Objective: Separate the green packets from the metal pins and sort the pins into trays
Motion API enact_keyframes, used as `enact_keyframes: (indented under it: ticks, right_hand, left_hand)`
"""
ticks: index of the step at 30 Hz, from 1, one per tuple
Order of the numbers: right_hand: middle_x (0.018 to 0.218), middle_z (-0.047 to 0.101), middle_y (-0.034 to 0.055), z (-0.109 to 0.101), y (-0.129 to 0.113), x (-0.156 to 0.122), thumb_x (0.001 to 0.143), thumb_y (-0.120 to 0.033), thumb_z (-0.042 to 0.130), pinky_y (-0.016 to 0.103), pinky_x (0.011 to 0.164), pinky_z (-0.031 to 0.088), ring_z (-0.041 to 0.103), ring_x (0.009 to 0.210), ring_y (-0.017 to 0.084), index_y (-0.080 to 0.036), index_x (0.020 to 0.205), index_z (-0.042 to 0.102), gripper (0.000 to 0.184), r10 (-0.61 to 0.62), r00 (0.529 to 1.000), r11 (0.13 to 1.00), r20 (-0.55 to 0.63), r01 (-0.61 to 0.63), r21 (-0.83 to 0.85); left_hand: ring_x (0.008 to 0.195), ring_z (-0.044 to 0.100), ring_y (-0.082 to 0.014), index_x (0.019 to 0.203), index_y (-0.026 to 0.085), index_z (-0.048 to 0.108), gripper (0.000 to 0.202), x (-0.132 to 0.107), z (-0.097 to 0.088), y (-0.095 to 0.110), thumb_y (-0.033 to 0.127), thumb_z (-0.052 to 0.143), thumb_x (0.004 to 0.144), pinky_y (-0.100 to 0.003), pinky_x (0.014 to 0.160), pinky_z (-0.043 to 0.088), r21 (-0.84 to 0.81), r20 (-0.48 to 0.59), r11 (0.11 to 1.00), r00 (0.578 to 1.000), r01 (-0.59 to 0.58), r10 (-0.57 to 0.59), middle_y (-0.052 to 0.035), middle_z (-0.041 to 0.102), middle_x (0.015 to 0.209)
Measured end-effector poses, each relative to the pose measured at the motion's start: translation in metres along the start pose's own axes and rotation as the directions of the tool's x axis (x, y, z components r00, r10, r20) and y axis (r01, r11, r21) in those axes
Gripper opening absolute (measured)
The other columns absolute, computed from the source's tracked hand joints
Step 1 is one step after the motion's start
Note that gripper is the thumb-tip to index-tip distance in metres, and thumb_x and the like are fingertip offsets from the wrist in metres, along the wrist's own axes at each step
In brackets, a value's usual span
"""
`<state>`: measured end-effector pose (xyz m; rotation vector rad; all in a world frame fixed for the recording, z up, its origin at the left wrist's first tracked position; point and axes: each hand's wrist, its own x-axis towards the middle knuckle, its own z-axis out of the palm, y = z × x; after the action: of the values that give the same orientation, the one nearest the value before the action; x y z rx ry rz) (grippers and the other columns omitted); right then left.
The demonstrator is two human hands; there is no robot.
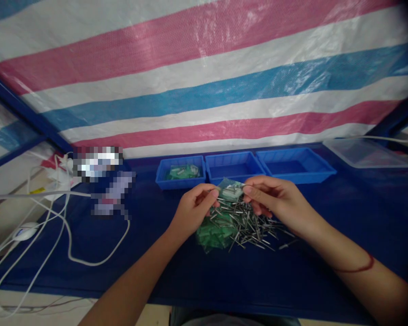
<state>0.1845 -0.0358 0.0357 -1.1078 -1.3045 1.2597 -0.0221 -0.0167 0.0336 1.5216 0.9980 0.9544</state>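
Both my hands hold one small green plastic bag (230, 189) above the blue table. My left hand (193, 209) pinches its left edge, and my right hand (275, 198) pinches its right edge. Thin metal pieces show inside the bag. Right below my hands lies a heap of loose metal pins (250, 222), spread toward the right. A pile of empty green bags (212, 235) lies under and to the left of the pins.
Three blue trays stand in a row at the back: the left tray (163, 174) holds filled green bags, the middle tray (234, 170) and right tray (295, 165) look empty. A clear lid (367, 154) lies far right. White cables (68, 235) and a power strip (63, 179) lie on the left.
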Motion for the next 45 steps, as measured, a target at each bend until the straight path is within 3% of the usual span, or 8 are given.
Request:
enact_keyframes:
  ticks: [4,12,19,29,32,37,41,45]
  right_hand:
    - [0.074,0.071,0.003,0.001,-0.001,-0.001,0.073,-0.043,0.072,0.021,0.036,0.042,0.059,0.045,0.01,-0.019,0.089,0.066,0.029,-0.058,0.997,0.998,-0.058,0.056,-0.036]
    - [0.072,0.07,0.0036,0.006,-0.003,-0.003,0.077,-0.037,0.069,0.022,0.046,0.051,0.066,0.061,0.015,-0.019,0.087,0.066,0.021,-0.133,0.99,0.989,-0.05,0.129,-0.078]
    - [0.079,0.068,0.0023,0.005,0.002,-0.004,0.077,-0.029,0.068,0.027,0.059,0.053,0.065,0.067,0.014,-0.022,0.083,0.065,0.01,-0.253,0.965,0.954,-0.066,0.238,-0.181]
    - [0.087,0.065,0.0028,0.004,-0.001,-0.008,0.084,-0.034,0.061,0.027,0.058,0.05,0.063,0.066,0.014,-0.023,0.102,0.059,0.021,-0.263,0.964,0.939,-0.031,0.248,-0.237]
    - [0.091,0.063,0.0035,0.004,-0.003,-0.006,0.085,-0.035,0.061,0.025,0.055,0.048,0.062,0.064,0.012,-0.022,0.104,0.057,0.024,-0.256,0.965,0.949,-0.061,0.238,-0.209]
    - [0.087,0.061,0.0028,0.001,-0.002,-0.005,0.085,-0.037,0.06,0.026,0.054,0.046,0.057,0.062,0.012,-0.022,0.105,0.057,0.025,-0.244,0.967,0.946,-0.079,0.219,-0.239]
    - [0.086,0.06,0.0023,0.001,-0.002,-0.005,0.085,-0.038,0.06,0.026,0.054,0.046,0.056,0.063,0.012,-0.022,0.105,0.057,0.026,-0.239,0.968,0.94,-0.074,0.212,-0.266]
    - [0.084,0.061,0.0021,0.0,-0.001,-0.004,0.085,-0.038,0.059,0.026,0.055,0.046,0.056,0.062,0.012,-0.021,0.105,0.057,0.026,-0.242,0.967,0.937,-0.074,0.214,-0.277]
  left_hand:
    - [0.061,0.059,-0.0107,0.091,0.014,0.067,0.03,0.001,0.003,-0.001,0.042,0.057,0.085,-0.022,0.059,0.046,-0.058,-0.076,0.998,0.997,0.001,-0.005,-0.0039,0.069,0.08]
    - [0.066,0.061,-0.0122,0.084,0.015,0.065,0.023,0.001,0.003,-0.009,0.038,0.065,0.08,-0.022,0.065,0.047,-0.031,-0.066,0.999,0.998,-0.017,0.014,-0.0005,0.066,0.07]
    - [0.071,0.06,-0.0124,0.119,0.019,0.059,0.042,-0.001,0.005,-0.01,0.032,0.066,0.079,-0.022,0.065,0.046,0.026,-0.046,1.0,0.999,0.007,-0.006,-0.0022,0.067,0.088]
    - [0.061,0.054,-0.0111,0.083,0.015,0.066,0.021,-0.001,0.0,0.003,0.034,0.058,0.084,-0.021,0.06,0.042,0.166,-0.05,0.984,0.996,-0.07,0.079,0.0018,0.059,0.064]
    - [0.062,0.055,-0.0113,0.084,0.016,0.065,0.019,0.005,-0.016,0.014,0.034,0.059,0.083,-0.021,0.061,0.043,0.2,-0.173,0.972,0.972,-0.123,0.159,0.0015,0.06,0.066]
    - [0.068,0.059,-0.0134,0.112,0.017,0.061,0.035,0.034,-0.078,0.029,0.036,0.059,0.082,-0.022,0.063,0.044,0.373,-0.452,0.917,0.836,-0.14,0.312,-0.0015,0.066,0.08]
    - [0.067,0.058,-0.0153,0.123,0.017,0.055,0.044,0.059,-0.108,0.022,0.034,0.056,0.082,-0.023,0.064,0.043,0.659,-0.337,0.752,0.901,0.018,0.274,-0.0001,0.065,0.072]
    - [0.076,0.062,-0.0188,0.114,0.019,0.061,0.033,0.07,-0.093,0.01,0.03,0.052,0.085,-0.028,0.072,0.045,0.766,-0.202,0.641,0.967,0.055,0.157,-0.0037,0.07,0.082]
